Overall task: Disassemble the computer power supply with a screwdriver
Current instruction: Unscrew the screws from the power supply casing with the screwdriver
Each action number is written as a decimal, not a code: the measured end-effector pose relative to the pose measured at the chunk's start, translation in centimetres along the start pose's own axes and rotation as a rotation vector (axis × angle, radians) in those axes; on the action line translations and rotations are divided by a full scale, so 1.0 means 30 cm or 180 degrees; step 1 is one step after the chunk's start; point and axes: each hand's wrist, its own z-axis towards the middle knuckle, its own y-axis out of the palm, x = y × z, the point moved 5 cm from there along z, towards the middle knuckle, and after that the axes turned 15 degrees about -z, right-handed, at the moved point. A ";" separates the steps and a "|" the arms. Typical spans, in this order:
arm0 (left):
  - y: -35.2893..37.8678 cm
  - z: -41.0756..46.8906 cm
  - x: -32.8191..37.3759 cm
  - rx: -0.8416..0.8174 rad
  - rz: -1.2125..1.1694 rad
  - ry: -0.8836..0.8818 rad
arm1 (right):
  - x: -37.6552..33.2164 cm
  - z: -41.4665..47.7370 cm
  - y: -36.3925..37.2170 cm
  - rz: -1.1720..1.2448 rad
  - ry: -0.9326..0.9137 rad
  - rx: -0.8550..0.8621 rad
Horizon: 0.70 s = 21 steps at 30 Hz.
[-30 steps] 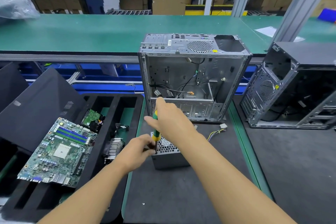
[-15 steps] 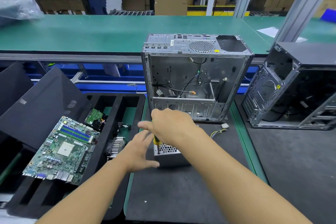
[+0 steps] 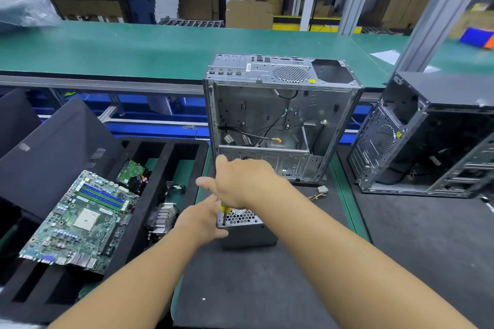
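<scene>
Motherboard lies tilted on a black foam tray at the left, with a heatsink in the slot to its right.

Left hand rests against the left side of the power supply, thumb along its near left corner and fingers fairly straight. It looks like a steadying touch, not a grasp. Whether the fingertips also touch the tool shaft cannot be told.

Screwdriver stands almost upright, its tip at the left near corner of the unit's perforated top. Only a yellow part of the handle shows below the right hand, which is wrapped over the handle from above with one or two fingers sticking out, blurred.

The power supply sits on the dark mat, near the person and in front of the open silver case. A black case stands at the far right.

Assessment: the unit is out of a case and on the mat, but its cover is in place. Work appears to be at a corner screw. How many screws are out cannot be seen. The remaining screws, the cover and the internals are judged outstanding.
</scene>
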 end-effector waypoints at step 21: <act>-0.033 0.030 -0.017 -0.0346 0.0274 -0.0513 | -0.026 0.037 -0.033 -0.0223 -0.0710 0.0008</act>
